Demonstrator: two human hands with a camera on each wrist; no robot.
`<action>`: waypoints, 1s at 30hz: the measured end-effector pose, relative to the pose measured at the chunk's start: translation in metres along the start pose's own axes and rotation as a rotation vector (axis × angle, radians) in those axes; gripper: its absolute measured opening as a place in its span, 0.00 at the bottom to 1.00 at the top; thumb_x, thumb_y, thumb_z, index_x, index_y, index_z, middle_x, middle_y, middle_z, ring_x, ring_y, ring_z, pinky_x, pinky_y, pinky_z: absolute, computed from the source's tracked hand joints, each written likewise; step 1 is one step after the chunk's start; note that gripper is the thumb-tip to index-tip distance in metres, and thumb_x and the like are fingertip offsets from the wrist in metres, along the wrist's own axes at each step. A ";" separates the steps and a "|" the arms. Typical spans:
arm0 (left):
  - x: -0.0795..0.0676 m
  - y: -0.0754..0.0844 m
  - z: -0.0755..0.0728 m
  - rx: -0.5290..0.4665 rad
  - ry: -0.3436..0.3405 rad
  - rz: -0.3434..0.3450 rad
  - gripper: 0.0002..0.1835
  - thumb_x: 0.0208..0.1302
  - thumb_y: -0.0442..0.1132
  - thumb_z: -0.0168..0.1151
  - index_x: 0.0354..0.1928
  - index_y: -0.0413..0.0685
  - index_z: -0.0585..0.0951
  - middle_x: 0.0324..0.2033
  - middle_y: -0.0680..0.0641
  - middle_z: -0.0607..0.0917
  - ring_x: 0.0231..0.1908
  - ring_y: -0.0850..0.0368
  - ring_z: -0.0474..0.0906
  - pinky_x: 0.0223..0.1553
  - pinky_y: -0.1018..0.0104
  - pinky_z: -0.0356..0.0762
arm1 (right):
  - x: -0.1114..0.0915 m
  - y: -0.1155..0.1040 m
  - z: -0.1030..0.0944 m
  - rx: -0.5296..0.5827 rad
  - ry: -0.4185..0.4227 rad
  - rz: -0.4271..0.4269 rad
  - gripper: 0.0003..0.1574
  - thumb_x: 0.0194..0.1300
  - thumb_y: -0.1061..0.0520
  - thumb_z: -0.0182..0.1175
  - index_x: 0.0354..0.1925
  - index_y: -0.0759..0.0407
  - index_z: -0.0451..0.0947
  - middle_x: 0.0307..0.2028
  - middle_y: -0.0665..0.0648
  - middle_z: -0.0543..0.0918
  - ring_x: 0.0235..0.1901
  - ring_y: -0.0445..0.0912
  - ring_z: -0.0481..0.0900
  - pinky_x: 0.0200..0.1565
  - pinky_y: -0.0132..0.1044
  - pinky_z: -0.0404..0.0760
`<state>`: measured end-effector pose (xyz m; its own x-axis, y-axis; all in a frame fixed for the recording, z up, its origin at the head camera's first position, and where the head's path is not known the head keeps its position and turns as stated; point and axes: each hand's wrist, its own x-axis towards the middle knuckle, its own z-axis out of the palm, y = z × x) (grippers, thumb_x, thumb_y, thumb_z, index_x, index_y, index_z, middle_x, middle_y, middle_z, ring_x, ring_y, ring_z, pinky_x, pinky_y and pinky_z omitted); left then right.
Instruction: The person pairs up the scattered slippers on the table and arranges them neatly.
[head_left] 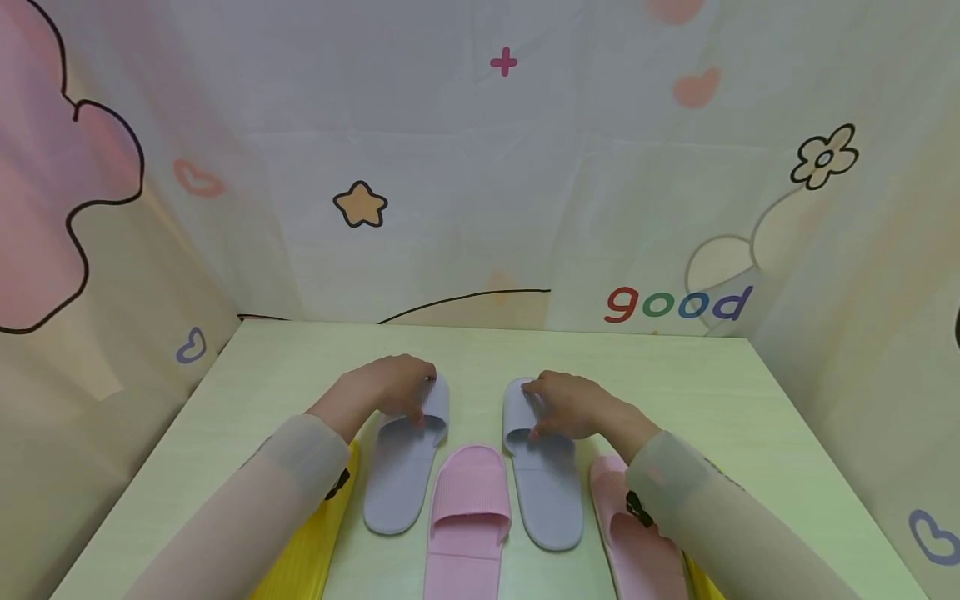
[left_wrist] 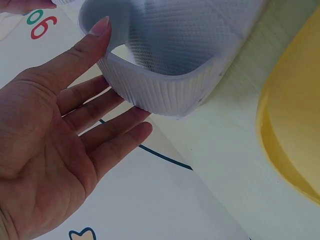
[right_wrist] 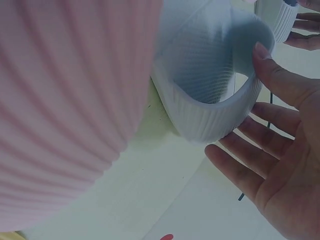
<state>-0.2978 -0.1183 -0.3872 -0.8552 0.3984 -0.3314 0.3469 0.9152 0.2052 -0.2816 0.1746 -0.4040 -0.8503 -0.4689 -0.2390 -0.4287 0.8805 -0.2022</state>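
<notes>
The left hand (head_left: 393,387) and right hand (head_left: 573,405) are apart, both pinching, thumbs (left_wrist: 75,56) opposite the fingers (left_wrist: 123,146); behind the hands, forearms (head_left: 232,508) slant inward.

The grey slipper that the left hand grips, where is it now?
In the head view, the grey slipper is left of centre, between a yellow item and the central pink slipper.

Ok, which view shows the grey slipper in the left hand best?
The head view: the grey slipper shows heel to toe, partly behind the left hand. The left wrist view gives its ribbed strap close up; the right wrist view, only a small part.
</notes>
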 end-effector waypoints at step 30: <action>0.017 -0.003 -0.001 -0.012 0.019 0.021 0.40 0.56 0.43 0.80 0.70 0.44 0.74 0.66 0.42 0.80 0.66 0.46 0.75 0.71 0.47 0.71 | 0.012 0.005 -0.003 0.020 0.030 0.018 0.48 0.60 0.47 0.77 0.73 0.57 0.71 0.64 0.63 0.78 0.61 0.57 0.79 0.67 0.56 0.76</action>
<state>-0.3139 -0.1146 -0.3923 -0.8550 0.4161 -0.3095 0.3602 0.9059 0.2228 -0.2950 0.1729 -0.4053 -0.8666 -0.4506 -0.2144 -0.4075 0.8870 -0.2171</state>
